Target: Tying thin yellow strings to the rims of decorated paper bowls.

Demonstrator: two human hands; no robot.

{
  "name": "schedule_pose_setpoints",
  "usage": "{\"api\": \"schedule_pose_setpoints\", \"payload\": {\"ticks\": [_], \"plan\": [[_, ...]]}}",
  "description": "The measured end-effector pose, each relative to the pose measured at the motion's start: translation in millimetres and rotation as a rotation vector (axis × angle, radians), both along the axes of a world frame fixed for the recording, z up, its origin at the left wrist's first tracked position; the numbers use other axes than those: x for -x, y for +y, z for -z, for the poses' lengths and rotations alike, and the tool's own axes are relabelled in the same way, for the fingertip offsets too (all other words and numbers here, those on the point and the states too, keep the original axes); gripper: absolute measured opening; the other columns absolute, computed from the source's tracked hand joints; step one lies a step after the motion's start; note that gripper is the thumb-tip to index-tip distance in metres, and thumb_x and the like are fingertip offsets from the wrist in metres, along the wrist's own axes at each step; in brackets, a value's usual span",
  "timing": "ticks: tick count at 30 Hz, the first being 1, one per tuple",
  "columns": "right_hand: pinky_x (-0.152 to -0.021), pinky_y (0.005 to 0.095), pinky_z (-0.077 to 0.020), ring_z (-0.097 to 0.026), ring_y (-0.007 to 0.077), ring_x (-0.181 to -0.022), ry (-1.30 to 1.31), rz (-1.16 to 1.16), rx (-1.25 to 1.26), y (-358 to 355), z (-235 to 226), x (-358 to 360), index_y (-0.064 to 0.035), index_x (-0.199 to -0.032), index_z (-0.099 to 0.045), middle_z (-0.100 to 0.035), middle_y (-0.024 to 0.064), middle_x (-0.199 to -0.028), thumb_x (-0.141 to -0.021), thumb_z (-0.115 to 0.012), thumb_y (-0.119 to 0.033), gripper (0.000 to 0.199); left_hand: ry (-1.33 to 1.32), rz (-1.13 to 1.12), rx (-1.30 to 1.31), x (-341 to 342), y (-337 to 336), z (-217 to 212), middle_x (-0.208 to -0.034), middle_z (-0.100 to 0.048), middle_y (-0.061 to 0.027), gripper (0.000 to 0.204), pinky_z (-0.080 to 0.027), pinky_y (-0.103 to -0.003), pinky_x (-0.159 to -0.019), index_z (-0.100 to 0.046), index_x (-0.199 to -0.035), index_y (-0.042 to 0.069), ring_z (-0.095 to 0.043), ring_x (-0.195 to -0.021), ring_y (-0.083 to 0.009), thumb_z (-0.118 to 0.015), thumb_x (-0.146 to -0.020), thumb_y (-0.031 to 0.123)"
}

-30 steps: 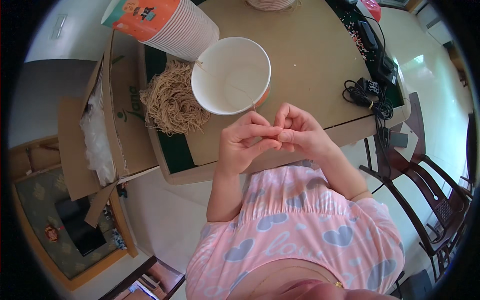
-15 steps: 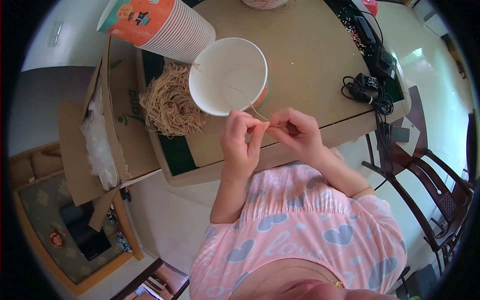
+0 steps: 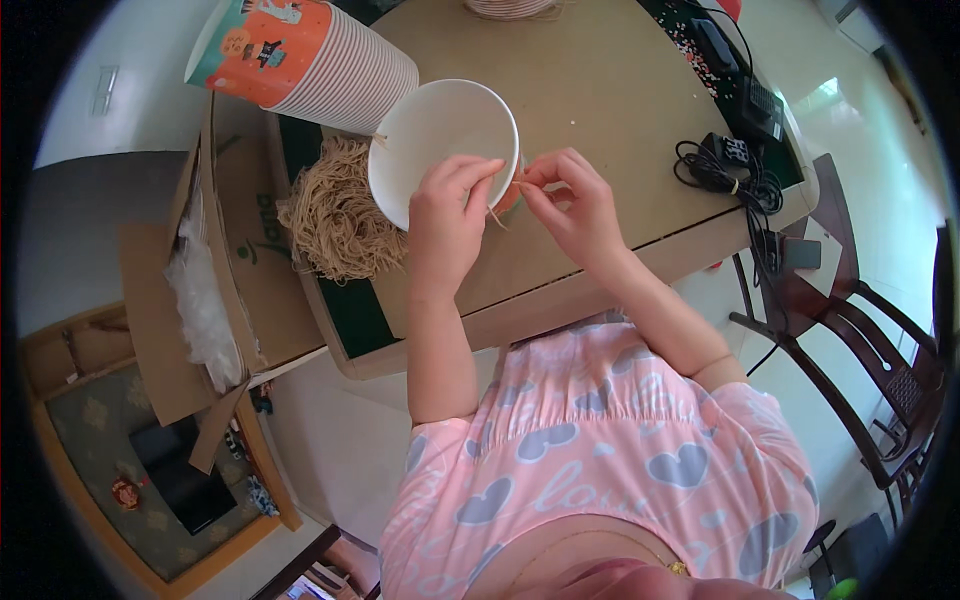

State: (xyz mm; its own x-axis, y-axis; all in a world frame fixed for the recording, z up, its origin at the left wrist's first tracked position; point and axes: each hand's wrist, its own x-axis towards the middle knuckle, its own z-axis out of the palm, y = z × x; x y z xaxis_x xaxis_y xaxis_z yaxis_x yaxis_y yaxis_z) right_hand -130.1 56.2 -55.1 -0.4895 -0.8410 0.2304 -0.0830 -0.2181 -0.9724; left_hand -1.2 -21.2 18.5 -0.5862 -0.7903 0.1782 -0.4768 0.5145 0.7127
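A white-lined paper bucket (image 3: 425, 140) stands on the table, its open mouth toward me. My left hand (image 3: 452, 215) reaches over its near side, thumb and forefinger pinched just inside the right part of the rim. Whatever lies between those fingertips is hidden. Outside that rim, on the right, my right hand (image 3: 578, 205) is closed in a pinch on a thin tan string. A loose string end (image 3: 497, 218) shows below, between the hands. A short bit of string also crosses the bucket's left rim. Left of the bucket lies a tangled heap of tan string (image 3: 345, 215).
A tall stack of nested paper buckets (image 3: 350, 75) lies tilted behind the heap. An opened cardboard box (image 3: 250, 230) with clear plastic stands at the table's left. Black cables with an adapter (image 3: 725, 175) lie at the right edge, near a dark wooden chair (image 3: 850, 350).
Both hands have moved forward, away from my body, to the bucket's right rim. They have drawn apart, after pinching the string together in front of the bucket. The view has shifted slightly.
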Motion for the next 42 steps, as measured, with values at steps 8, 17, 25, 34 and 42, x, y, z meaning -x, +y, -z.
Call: {"api": "schedule_pose_setpoints", "payload": {"ticks": [8,17,25,34,42], "plan": [[-0.071,0.0258,-0.0554,-0.062,0.0130,-0.089,0.013,-0.046,-0.058,-2.2,0.9,2.0,0.0002,-0.088,-0.060,-0.060,0.0058,-0.100,-0.084,-0.066,0.000,0.007,-0.039,0.023,-0.088,4.1,-1.9,-6.0,-0.093,-0.068,-0.0113,0.015,-0.051,-0.034,-0.072,-0.070,-0.097,0.001,-0.066,-0.082,-0.0261,-0.064,-0.084,0.003],[-0.067,0.0285,-0.0547,-0.063,0.0177,-0.080,0.048,-0.012,0.003,-2.9,-0.4,-1.9,0.0006,-0.088,-0.060,-0.059,0.0090,-0.091,-0.081,-0.069,-0.001,0.011,-0.093,0.054,-0.070,4.2,-1.6,-12.4,-0.089,-0.066,-0.0116,0.010,-0.051,-0.035,-0.069,-0.068,-0.092,-0.001,-0.065,-0.077,-0.0257,-0.064,-0.085,0.006],[-0.073,0.0307,-0.0533,-0.065,0.0164,-0.086,0.052,0.060,0.005,-7.5,6.3,13.7,-0.0007,-0.102,-0.064,-0.066,0.0105,-0.095,-0.088,-0.066,-0.009,0.016,-0.009,-0.041,-0.147,-3.8,-4.8,-1.0,-0.085,-0.065,-0.0135,0.009,-0.050,-0.036,-0.068,-0.058,-0.096,0.000,-0.066,-0.077,-0.0255,-0.055,-0.092,0.007],[-0.085,0.0286,-0.0471,-0.058,0.0159,-0.097,-0.657,0.262,-0.030,-56.6,57.2,81.9,-0.0010,-0.120,-0.049,-0.057,0.0075,-0.107,-0.086,-0.055,0.000,0.035,-0.031,-0.026,-0.079,0.2,2.4,2.8,-0.079,-0.063,-0.0159,0.007,-0.049,-0.040,-0.064,-0.052,-0.102,0.004,-0.064,-0.073,-0.0318,-0.049,-0.097,0.008],[-0.094,0.0277,-0.0423,-0.057,0.0169,-0.109,-0.068,0.396,0.144,-47.1,3.8,65.0,-0.0024,-0.114,-0.057,-0.061,0.0062,-0.110,-0.087,-0.052,0.002,0.028,0.052,-0.059,-0.002,-1.0,3.7,-0.6,-0.075,-0.062,-0.0155,0.007,-0.048,-0.038,-0.061,-0.050,-0.103,0.005,-0.062,-0.067,-0.0322,-0.051,-0.096,0.007]]}}
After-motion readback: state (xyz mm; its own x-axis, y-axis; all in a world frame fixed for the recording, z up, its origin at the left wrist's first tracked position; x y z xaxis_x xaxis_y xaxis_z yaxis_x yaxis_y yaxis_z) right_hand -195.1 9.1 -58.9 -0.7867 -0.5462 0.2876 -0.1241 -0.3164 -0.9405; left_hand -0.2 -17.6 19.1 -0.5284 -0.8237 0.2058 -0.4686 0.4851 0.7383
